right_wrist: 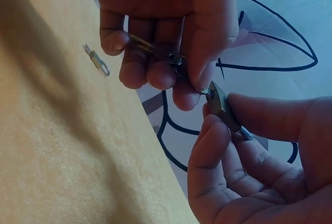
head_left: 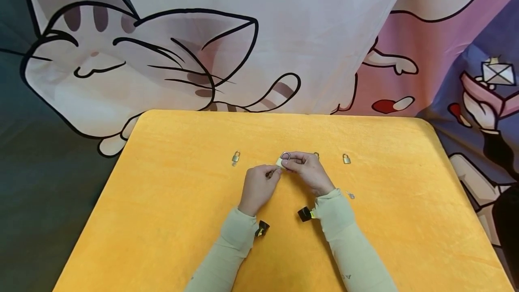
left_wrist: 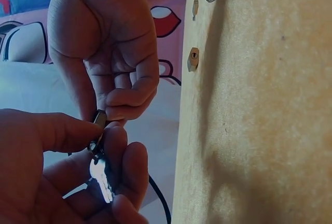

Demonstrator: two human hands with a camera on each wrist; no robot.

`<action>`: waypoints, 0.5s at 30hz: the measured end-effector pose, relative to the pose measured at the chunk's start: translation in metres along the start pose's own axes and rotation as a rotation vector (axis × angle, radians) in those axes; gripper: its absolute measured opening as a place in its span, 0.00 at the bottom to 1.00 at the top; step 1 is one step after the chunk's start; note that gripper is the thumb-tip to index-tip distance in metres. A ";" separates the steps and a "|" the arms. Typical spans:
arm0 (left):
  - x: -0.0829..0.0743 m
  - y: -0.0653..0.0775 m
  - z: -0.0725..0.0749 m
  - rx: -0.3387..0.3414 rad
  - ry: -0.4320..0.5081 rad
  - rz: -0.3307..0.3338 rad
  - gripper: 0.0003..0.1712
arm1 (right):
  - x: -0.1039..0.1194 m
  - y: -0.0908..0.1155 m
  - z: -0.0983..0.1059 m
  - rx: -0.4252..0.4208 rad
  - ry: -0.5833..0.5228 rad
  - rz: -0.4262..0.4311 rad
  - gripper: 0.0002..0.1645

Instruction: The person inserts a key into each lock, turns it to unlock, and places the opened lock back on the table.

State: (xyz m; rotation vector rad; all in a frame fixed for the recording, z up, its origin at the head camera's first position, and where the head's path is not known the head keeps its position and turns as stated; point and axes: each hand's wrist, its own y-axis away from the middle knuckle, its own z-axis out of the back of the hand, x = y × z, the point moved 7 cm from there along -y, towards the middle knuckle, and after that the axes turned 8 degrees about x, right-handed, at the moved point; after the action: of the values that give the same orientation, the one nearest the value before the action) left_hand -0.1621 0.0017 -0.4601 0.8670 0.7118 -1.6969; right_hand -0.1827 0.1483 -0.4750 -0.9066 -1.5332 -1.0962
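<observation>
My right hand (head_left: 311, 172) pinches a small brass padlock (right_wrist: 223, 107) between thumb and fingers, its shackle (head_left: 286, 155) on the far side. My left hand (head_left: 259, 188) pinches a key at the padlock's bottom end. The key's blade meets the keyhole end; how deep it sits I cannot tell. From the same ring (right_wrist: 176, 59) a second key (left_wrist: 101, 176) hangs within the curled left fingers. Both hands are held above the table, close together.
On the yellow table (head_left: 182, 220) lie a padlock with a key at its base (head_left: 236, 157), a padlock (head_left: 346, 159) at right, and another (head_left: 317, 154) partly hidden behind my right hand. A loose key (head_left: 350, 195) lies beside my right forearm. A cartoon-printed cloth (head_left: 316, 48) hangs behind.
</observation>
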 end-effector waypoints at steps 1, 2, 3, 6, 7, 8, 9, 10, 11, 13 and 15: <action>0.000 0.000 0.000 -0.006 -0.006 -0.005 0.09 | 0.000 0.000 0.000 -0.003 0.004 0.001 0.16; 0.000 0.000 0.001 -0.013 -0.014 -0.010 0.09 | 0.000 0.000 0.000 -0.007 0.008 0.000 0.16; -0.001 0.001 0.001 -0.020 -0.023 -0.015 0.09 | 0.000 0.000 0.000 -0.015 0.007 -0.006 0.15; -0.003 0.002 0.002 -0.041 -0.051 -0.034 0.09 | -0.001 -0.001 0.000 -0.026 0.011 -0.009 0.16; -0.004 0.003 0.002 -0.049 -0.062 -0.038 0.09 | -0.001 -0.001 0.000 -0.029 0.011 -0.010 0.16; -0.004 0.003 0.002 -0.055 -0.074 -0.040 0.09 | -0.001 -0.001 0.000 -0.030 0.011 -0.011 0.16; -0.005 0.004 0.002 -0.060 -0.088 -0.042 0.09 | -0.001 -0.001 0.000 -0.031 0.013 -0.010 0.16; -0.006 0.004 0.002 -0.066 -0.103 -0.043 0.09 | -0.001 -0.001 0.000 -0.030 0.018 -0.009 0.16; -0.006 0.005 0.002 -0.070 -0.117 -0.042 0.09 | -0.001 -0.001 -0.001 -0.031 0.024 -0.008 0.16; -0.007 0.005 0.002 -0.078 -0.146 -0.039 0.09 | -0.001 -0.002 -0.001 -0.032 0.029 -0.011 0.16; -0.008 0.006 0.002 -0.084 -0.173 -0.039 0.10 | -0.001 -0.002 -0.002 -0.030 0.040 -0.011 0.16</action>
State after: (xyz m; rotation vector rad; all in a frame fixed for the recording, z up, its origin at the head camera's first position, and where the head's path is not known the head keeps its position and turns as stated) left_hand -0.1557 0.0027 -0.4525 0.6434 0.6803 -1.7397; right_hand -0.1839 0.1461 -0.4765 -0.8925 -1.4942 -1.1412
